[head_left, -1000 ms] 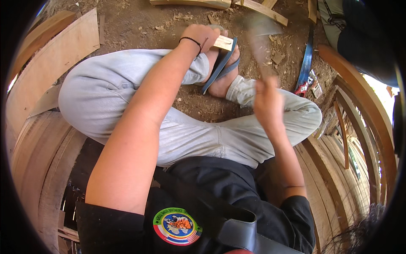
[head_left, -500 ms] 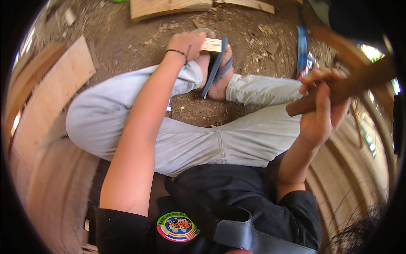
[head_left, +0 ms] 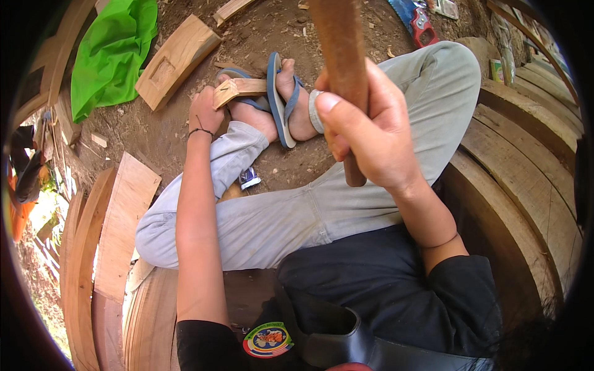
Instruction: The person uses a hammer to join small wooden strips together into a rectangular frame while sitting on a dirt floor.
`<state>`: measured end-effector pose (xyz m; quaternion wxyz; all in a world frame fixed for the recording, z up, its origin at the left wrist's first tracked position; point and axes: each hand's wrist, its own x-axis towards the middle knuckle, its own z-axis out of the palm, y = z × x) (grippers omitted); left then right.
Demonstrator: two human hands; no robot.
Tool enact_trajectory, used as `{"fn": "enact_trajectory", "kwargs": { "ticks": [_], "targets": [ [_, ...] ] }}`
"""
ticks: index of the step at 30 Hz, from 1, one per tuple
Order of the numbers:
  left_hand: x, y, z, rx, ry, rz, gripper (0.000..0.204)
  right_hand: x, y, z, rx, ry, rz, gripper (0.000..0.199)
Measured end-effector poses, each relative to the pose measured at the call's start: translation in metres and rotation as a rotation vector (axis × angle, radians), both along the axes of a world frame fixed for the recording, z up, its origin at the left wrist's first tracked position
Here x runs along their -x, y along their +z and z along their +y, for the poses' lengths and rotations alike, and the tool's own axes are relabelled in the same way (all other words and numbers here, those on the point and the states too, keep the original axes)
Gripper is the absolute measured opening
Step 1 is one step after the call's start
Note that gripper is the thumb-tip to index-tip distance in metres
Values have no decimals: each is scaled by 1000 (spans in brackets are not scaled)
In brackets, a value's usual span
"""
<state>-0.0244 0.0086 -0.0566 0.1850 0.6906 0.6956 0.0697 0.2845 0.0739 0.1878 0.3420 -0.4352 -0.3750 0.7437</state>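
Dirt ground (head_left: 281,40): surrounds the feet beyond both sets of fingers.

Planks (head_left: 513,198): lie to the right of the right fingers, well apart.

Pale board (head_left: 127,229): stands to the left of and nearer the body than the left fingers.

Green cloth (head_left: 114,55): lies beyond and left of the left fingers.

Wood block (head_left: 178,62): rests between the green cloth and the left fingers, near the latter. A rectangular recess is already cut in its face.

Wooden handle (head_left: 345,68): gripped by the right hand (head_left: 371,127). The fingers wrap it and the thumb presses its side; its butt projects below the palm. The upper end leaves the view, so the tool's head cannot be identified. The handle appears raised clear of the workpiece.

Saw (head_left: 422,28): lies beyond and right of the right fingers, not in use.

Wood piece (head_left: 247,87): extends from the left hand (head_left: 206,111) to the sandal (head_left: 275,102). The left fingers are curled on its near end; the exact pad contact is hidden. Cut faces and a dark mark show at that end. The amount of work left cannot be determined.

Packet (head_left: 249,179): lies on the body side of the left fingers.
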Motion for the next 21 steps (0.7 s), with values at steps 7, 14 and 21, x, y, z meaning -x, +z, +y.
{"fn": "enact_trajectory", "kwargs": {
  "ticks": [7, 14, 21],
  "targets": [
    [-32, 50, 30, 308, 7, 125, 32, -15, -22, 4, -89, 179, -261, 24],
    [-29, 69, 57, 375, -173, 154, 42, -25, -64, 3, -397, 534, -785, 22],
    [-21, 50, 55, 237, -106, 7, 38, -5, -79, -7, -541, 662, -879, 25]
  ]
}}
